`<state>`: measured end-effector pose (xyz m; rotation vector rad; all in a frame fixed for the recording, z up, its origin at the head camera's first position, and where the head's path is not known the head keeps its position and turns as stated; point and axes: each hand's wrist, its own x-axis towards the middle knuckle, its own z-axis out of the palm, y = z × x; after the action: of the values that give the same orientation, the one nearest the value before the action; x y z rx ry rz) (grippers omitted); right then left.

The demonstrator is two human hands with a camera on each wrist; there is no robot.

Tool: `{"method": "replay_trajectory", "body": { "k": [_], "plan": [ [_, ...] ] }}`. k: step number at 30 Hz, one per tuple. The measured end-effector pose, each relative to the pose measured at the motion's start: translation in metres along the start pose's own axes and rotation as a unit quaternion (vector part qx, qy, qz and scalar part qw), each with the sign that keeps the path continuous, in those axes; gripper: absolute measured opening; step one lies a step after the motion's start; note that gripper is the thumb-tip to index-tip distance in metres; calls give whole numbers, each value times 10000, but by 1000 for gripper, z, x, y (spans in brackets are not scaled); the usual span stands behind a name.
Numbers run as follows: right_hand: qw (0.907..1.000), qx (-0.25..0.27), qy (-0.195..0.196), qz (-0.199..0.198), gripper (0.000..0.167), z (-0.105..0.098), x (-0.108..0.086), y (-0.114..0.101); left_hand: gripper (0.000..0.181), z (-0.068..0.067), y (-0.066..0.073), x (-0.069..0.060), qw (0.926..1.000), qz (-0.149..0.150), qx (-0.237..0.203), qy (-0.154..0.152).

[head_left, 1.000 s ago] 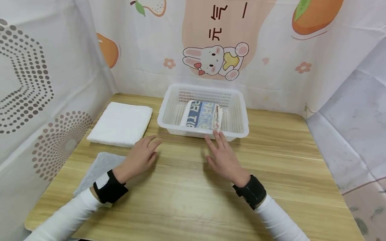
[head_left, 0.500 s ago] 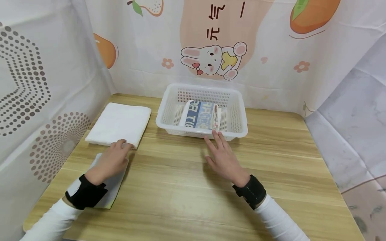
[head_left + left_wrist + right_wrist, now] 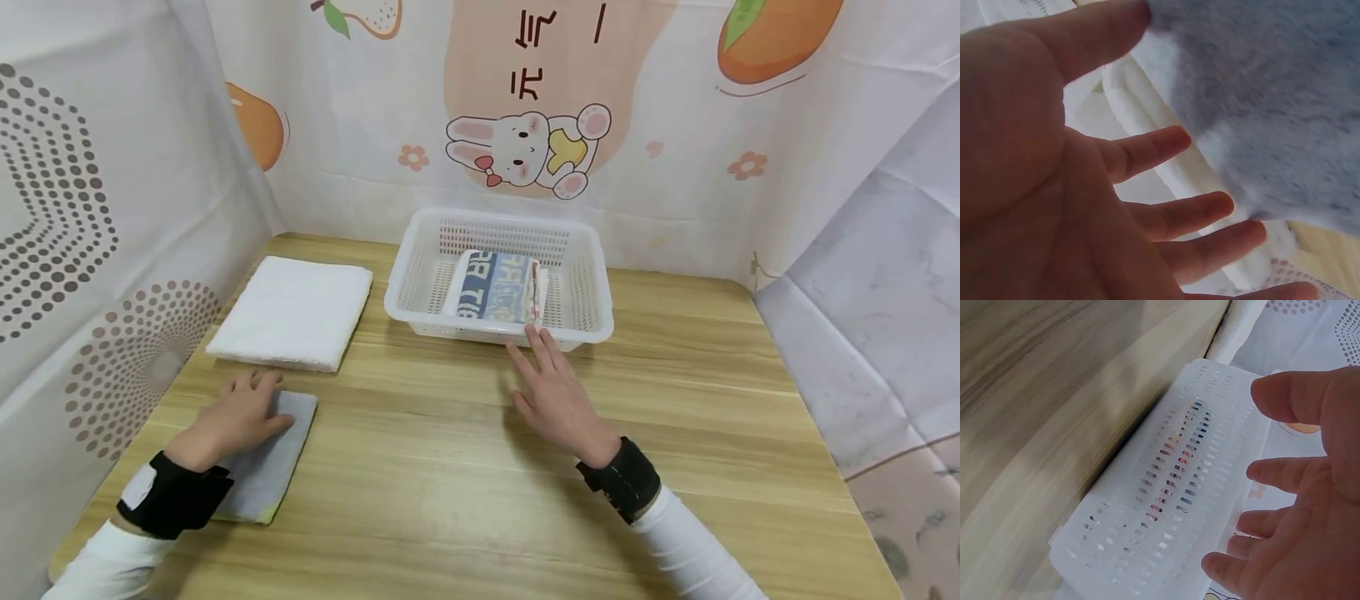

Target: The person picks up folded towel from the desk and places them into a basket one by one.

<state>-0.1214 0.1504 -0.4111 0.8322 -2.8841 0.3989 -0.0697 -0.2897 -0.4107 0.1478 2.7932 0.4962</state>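
Observation:
A folded grey cloth (image 3: 270,467) lies at the left front of the table. My left hand (image 3: 236,421) is over it, palm down, with its fingers spread and pointing away. In the left wrist view the cloth (image 3: 1279,106) fills the upper right, its edge close to the thumb tip; whether they touch, I cannot tell. My right hand (image 3: 558,400) has its straight fingertips at the front rim of a white perforated plastic basket (image 3: 450,325). A folded blue-and-white lettered cloth (image 3: 498,287) lies inside. Around the basket wall (image 3: 1210,456), the right wrist view shows relaxed, spread fingers (image 3: 1282,472).
A thick folded white towel (image 3: 292,312) lies at the back left, just beyond the grey cloth. The wooden table (image 3: 450,467) meets a printed curtain (image 3: 360,167) behind it, and fabric hangs on both sides.
My left hand has moved left and toward me, from the middle-left of the table past the white towel's front edge to above the grey cloth. The right hand has stayed by the basket.

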Motion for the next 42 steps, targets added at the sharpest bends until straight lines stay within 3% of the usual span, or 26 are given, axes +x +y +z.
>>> {"method": "replay_trajectory", "body": {
  "k": [8, 13, 42],
  "plan": [
    [9999, 106, 1, 15, 68, 1, -3, -3, 81, -9, -26, -11, 9984, 170, -279, -464],
    [9999, 116, 61, 17, 67, 2, -4, -4, 86, -11, -30, -12, 9957, 139, -501, -768],
    [9998, 190, -36, -29, 68, 3, -9, -8, 86, -5, -15, -6, 9970, 194, -410, -631]
  ]
}}
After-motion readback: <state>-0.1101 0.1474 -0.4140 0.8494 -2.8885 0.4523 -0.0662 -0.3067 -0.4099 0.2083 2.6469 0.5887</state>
